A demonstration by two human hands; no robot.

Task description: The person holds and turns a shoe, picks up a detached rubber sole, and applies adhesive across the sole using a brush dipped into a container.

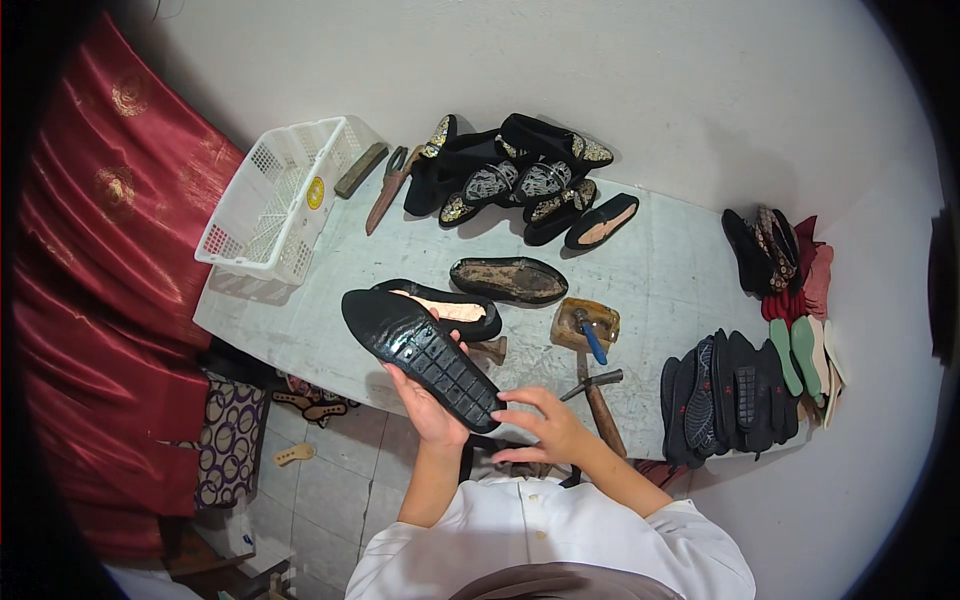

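Observation:
A black shoe (430, 360) is tilted with its sole facing me, showing a grid of raised blocks toward the heel and a glossy patch near the toe. My left hand (432, 405) is wrapped round its side, thumb on the near edge and fingertips showing at the far edge. At the heel end, my right hand (540, 425) has its fingers apart, the fingertips touching or very close to the sole. Behind the held shoe lies another black shoe (487, 318) with a pale insole. Farther back is a shoe (508, 280) with a worn brown inside.
A hammer (602, 410) lies near my right hand, beside a wooden box (600, 315) with a blue-handled tool. Decorated black shoes (515, 175) are piled at the back. A white basket (270, 240) stands left; black soles (715, 400) and green insoles (785, 355) stack right.

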